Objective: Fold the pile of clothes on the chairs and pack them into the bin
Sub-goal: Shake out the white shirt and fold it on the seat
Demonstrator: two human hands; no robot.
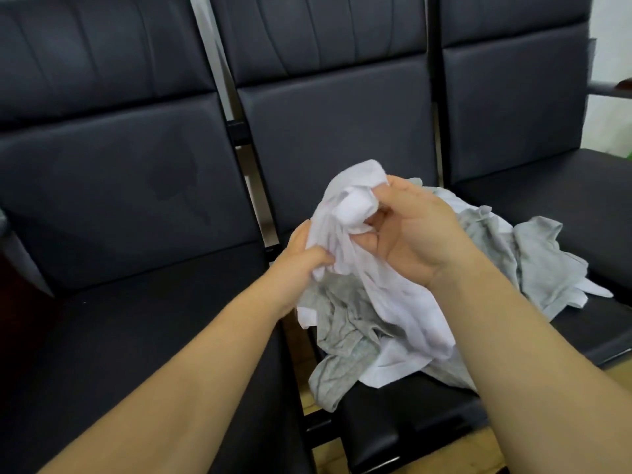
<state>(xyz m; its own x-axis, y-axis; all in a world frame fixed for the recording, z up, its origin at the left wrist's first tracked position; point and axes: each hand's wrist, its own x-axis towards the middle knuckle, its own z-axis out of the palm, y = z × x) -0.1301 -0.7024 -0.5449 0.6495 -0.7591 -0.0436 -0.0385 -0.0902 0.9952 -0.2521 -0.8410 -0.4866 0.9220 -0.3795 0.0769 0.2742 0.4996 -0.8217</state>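
Observation:
A crumpled white garment point(383, 302) is lifted above the middle chair seat point(410, 405). My left hand point(301, 265) grips its left edge in a fist. My right hand point(413, 230) holds a bunched part of the same white cloth near the top, fingers curled into the fabric. Under and behind it lies a pile of grey clothes point(533, 254), spread over the middle seat and onto the edge of the right seat. One grey piece point(338, 350) hangs off the seat's front left. No bin is in view.
Three dark padded chairs stand in a row; the left chair seat point(136, 354) and the right chair seat point(564, 193) flank the pile. Narrow gaps with metal frames separate the chairs. Wooden floor shows below the seats.

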